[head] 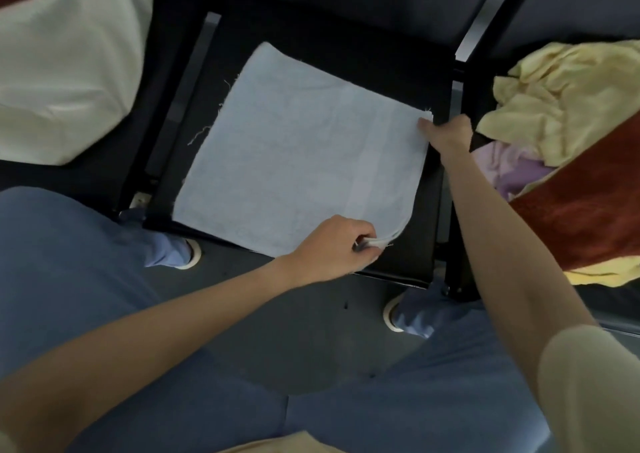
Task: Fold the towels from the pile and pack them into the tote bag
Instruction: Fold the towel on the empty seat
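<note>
Head view: looking down past blue trousers and two bare forearms at a row of black seats.
Light blue towel: spread flat on the middle black seat, folded, with layered edges showing at the near right corner; loose threads along the left edge; a paler band running down its right part.
Left hand: fingers curled, pinching the stacked layers at the towel's near right corner, just over the seat's front edge.
Right hand: at the towel's far right corner, fingers bent onto the corner; whether pinching it or only pressing on it cannot be told.
Towel pile: on the seat to the right, crumpled; pale yellow towel on top, a lilac towel beneath it near the right forearm, a dark red towel draped over the near side, another strip of yellow under the red.
Tote bag: cream cloth, on the seat to the left, well apart from the light blue towel; a dark red patch visible at its top left, too cropped to identify.
Floor: grey, between the legs.
Shoes: left shoe near the seat's front left leg, right shoe near the front right leg, both blue-covered with pale soles.
Sleeve: cream, short, on the right upper arm.
</note>
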{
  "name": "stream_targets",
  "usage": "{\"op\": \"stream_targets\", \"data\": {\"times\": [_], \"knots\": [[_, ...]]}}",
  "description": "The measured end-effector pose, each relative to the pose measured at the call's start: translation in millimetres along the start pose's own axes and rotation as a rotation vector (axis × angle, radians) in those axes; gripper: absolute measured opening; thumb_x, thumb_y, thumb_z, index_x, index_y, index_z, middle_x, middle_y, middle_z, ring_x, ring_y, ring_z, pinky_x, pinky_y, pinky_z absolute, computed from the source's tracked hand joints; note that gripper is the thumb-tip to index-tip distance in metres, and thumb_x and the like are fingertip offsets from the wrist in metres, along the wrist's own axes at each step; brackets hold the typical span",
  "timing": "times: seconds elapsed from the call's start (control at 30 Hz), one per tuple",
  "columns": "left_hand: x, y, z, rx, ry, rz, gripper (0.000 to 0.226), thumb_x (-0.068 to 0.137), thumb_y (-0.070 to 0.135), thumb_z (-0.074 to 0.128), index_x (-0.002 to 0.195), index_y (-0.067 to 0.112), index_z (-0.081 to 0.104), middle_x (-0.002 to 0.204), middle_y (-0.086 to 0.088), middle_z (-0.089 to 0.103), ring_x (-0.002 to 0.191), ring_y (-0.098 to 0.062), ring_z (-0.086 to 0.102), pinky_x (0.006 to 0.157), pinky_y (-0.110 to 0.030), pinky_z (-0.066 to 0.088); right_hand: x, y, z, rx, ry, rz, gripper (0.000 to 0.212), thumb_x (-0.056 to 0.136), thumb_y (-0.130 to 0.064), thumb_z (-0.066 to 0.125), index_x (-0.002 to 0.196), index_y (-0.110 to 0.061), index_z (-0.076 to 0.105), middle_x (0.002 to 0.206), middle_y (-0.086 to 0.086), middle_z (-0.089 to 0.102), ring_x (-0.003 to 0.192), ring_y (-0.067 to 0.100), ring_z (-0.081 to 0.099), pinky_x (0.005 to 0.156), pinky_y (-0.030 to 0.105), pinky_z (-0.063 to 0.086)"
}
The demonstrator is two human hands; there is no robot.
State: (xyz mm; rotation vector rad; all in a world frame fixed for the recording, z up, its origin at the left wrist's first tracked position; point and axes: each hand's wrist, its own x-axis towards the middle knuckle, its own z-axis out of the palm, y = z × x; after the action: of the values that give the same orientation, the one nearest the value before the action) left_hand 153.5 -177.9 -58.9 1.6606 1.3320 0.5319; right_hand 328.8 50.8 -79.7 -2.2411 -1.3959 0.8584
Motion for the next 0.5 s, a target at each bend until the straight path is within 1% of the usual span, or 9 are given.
{"op": "stream_targets", "data": {"times": [0.03, 0.07, 0.1, 0.17, 0.23, 0.27, 0.33, 0.4, 0.5], "knots": [[0.2, -0.2, -2.5, -0.022, -0.009, -0.025, 0.017, 0.089, 0.026, 0.066, 0.081, 0.011, 0.068, 0.062, 0.006, 0.062, 0.057, -0.011, 0.059, 0.058, -0.024, 0.046, 5.1, -1.3, 2.7, -0.028, 0.0, 0.026, 0.063, 0.075, -0.039, 0.077, 0.12, -0.002, 0.053, 0.122, 0.014, 0.058, 0.112, 0.029, 0.056, 0.094, 0.041, 0.05], [0.7, -0.4, -5.3, -0.05, -0.018, -0.05, 0.016, 0.088, 0.026, 0.067, 0.082, 0.011, 0.069, 0.065, 0.004, 0.065, 0.058, -0.01, 0.06, 0.059, -0.024, 0.047, 7.6, -2.7, 4.3, -0.035, -0.005, 0.045, 0.068, 0.073, -0.038, 0.079, 0.124, -0.002, 0.051, 0.126, 0.014, 0.056, 0.116, 0.03, 0.054, 0.096, 0.042, 0.049], [1.3, -0.2, -7.5, -0.08, -0.026, -0.072, 0.016, 0.088, 0.025, 0.068, 0.082, 0.01, 0.07, 0.066, 0.003, 0.066, 0.059, -0.01, 0.06, 0.059, -0.023, 0.046, 7.4, -3.2, 3.6, -0.024, -0.015, 0.049, 0.066, 0.073, -0.035, 0.08, 0.123, -0.003, 0.052, 0.126, 0.014, 0.057, 0.115, 0.029, 0.055, 0.094, 0.039, 0.05], [1.9, 1.3, -10.3, -0.137, -0.037, -0.1, 0.016, 0.086, 0.024, 0.07, 0.08, 0.009, 0.07, 0.068, -0.002, 0.066, 0.062, -0.013, 0.059, 0.06, -0.027, 0.045, 4.6, -2.6, -2.6, 0.005, -0.017, 0.014, 0.049, 0.078, -0.027, 0.077, 0.115, -0.001, 0.058, 0.116, 0.012, 0.062, 0.103, 0.023, 0.061, 0.081, 0.03, 0.051], [0.8, 6.1, -10.6, -0.208, -0.067, -0.127, 0.018, 0.084, 0.023, 0.073, 0.076, 0.007, 0.069, 0.071, -0.01, 0.067, 0.065, -0.023, 0.062, 0.063, -0.036, 0.049, 4.7, 3.8, -14.4, 0.055, 0.012, -0.028, 0.037, 0.084, -0.022, 0.069, 0.108, 0.005, 0.062, 0.105, 0.015, 0.066, 0.09, 0.022, 0.064, 0.068, 0.027, 0.05], [-0.3, 10.2, -10.4, -0.259, -0.092, -0.142, 0.019, 0.083, 0.022, 0.074, 0.076, 0.005, 0.069, 0.072, -0.013, 0.068, 0.067, -0.026, 0.064, 0.064, -0.038, 0.053, 4.9, 7.6, -21.5, 0.089, 0.026, -0.034, 0.033, 0.086, -0.021, 0.066, 0.103, 0.006, 0.063, 0.096, 0.017, 0.065, 0.078, 0.021, 0.063, 0.06, 0.025, 0.05], [-3.2, 20.0, -8.8, -0.398, -0.139, -0.175, 0.019, 0.082, 0.017, 0.075, 0.074, 0.002, 0.068, 0.072, -0.016, 0.068, 0.067, -0.026, 0.067, 0.063, -0.037, 0.057, 4.5, 11.1, -36.4, 0.179, 0.053, -0.018, 0.021, 0.088, -0.021, 0.061, 0.079, -0.003, 0.06, 0.078, 0.014, 0.058, 0.053, 0.014, 0.051, 0.044, 0.022, 0.042], [-5.8, 30.0, -7.9, -0.521, -0.163, -0.2, 0.016, 0.082, 0.012, 0.075, 0.076, -0.001, 0.069, 0.073, -0.015, 0.07, 0.069, -0.022, 0.069, 0.066, -0.033, 0.058, 4.7, 8.9, -48.0, 0.309, 0.083, 0.019, 0.028, 0.089, -0.02, 0.06, 0.066, -0.014, 0.046, 0.064, 0.008, 0.053, 0.044, 0.01, 0.046, 0.041, 0.023, 0.037], [-10.5, 38.1, -13.7, -0.598, -0.165, -0.208, 0.019, 0.083, 0.008, 0.074, 0.087, -0.01, 0.071, 0.082, -0.022, 0.072, 0.073, -0.029, 0.071, 0.073, -0.037, 0.06, -1.9, -6.1, -55.7, 0.49, 0.084, 0.005, 0.032, 0.091, -0.017, 0.059, 0.065, -0.016, 0.04, 0.059, 0.003, 0.048, 0.04, 0.008, 0.047, 0.039, 0.02, 0.036]]}}
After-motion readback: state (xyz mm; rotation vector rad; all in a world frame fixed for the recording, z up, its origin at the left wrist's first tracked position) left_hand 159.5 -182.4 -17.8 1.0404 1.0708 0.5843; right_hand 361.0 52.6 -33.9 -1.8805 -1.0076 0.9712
